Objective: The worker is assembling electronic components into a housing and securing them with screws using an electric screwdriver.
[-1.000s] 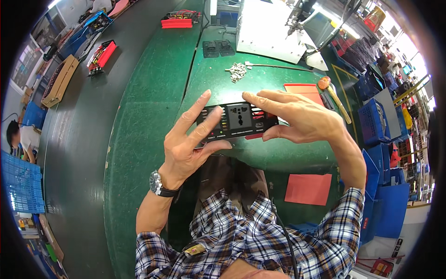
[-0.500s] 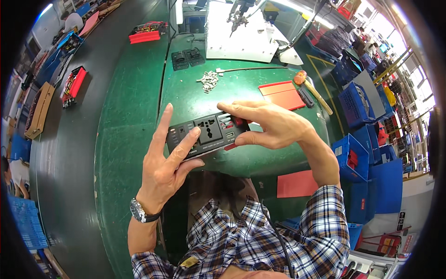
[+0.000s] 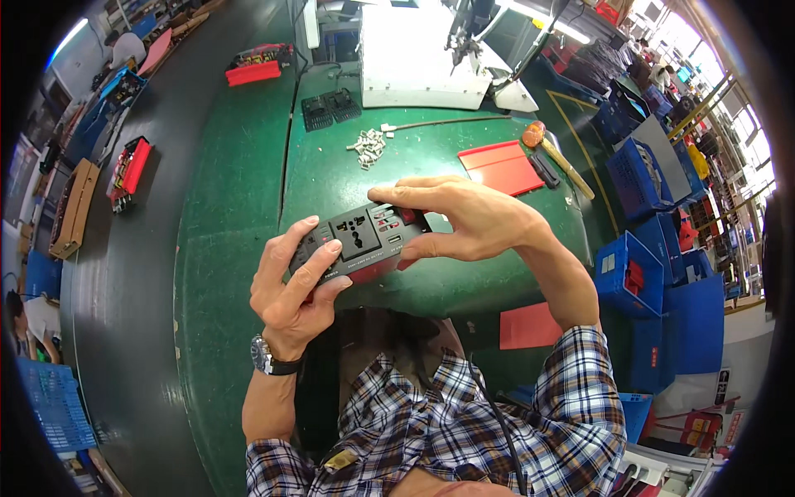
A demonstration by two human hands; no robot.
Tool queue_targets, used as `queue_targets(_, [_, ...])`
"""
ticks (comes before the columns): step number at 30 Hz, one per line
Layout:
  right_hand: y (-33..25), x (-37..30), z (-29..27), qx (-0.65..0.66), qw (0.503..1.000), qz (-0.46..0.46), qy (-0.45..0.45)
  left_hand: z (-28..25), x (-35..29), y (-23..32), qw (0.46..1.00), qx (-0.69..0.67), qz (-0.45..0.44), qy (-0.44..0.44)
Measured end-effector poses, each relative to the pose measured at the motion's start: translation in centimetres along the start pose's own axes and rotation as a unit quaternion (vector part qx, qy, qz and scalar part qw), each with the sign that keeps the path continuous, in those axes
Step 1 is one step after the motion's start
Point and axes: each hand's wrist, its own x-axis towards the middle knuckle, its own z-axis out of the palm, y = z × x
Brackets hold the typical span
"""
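Note:
A power inverter [image 3: 358,238] with a black socket panel and red side is held tilted above the near part of the green workbench [image 3: 397,319]. My left hand [image 3: 291,277] is closed round its left end, with fingers on the panel and the thumb at the near side. Around the right end, my right hand [image 3: 464,217] grips with its fingers on the far edge and thumb on the near edge. A heap of small white pieces [image 3: 368,148] lies beyond the inverter. Black end panels [image 3: 331,108] rest farther back.
At the right lie a red metal plate [image 3: 499,168], a black tool [image 3: 544,170] and a mallet [image 3: 567,170]. A white machine [image 3: 424,58] stands at the back. Left is a dark conveyor belt [image 3: 124,273] carrying red housings [image 3: 130,170]. Blue crates [image 3: 631,269] line the right side.
My left fingers have closed in round the inverter's left end. Both hands and the inverter have shifted slightly left, and more of its red near side shows.

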Motion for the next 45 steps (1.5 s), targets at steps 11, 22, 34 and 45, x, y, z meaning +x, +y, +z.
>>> queue_targets(11, [12.9,5.9,-22.2,-0.084,0.762,0.004,0.642,-0.2,-1.1,2.1,1.0,-0.014,-0.02,-0.016])
queue_targets(22, [4.8,6.1,-10.5,0.352,0.807,-0.089,0.466,-0.3,-0.2,0.8,1.0,0.01,-0.004,0.0])
queue_targets(34, [-5.7,0.3,-7.1,0.22,0.797,-0.297,0.478,0.1,-1.0,0.8,1.0,0.003,0.002,0.008])
queue_targets(45, [-12.4,1.5,-4.5,0.247,0.731,-0.132,0.622,0.3,-0.9,0.9,1.0,-0.004,0.007,0.011])
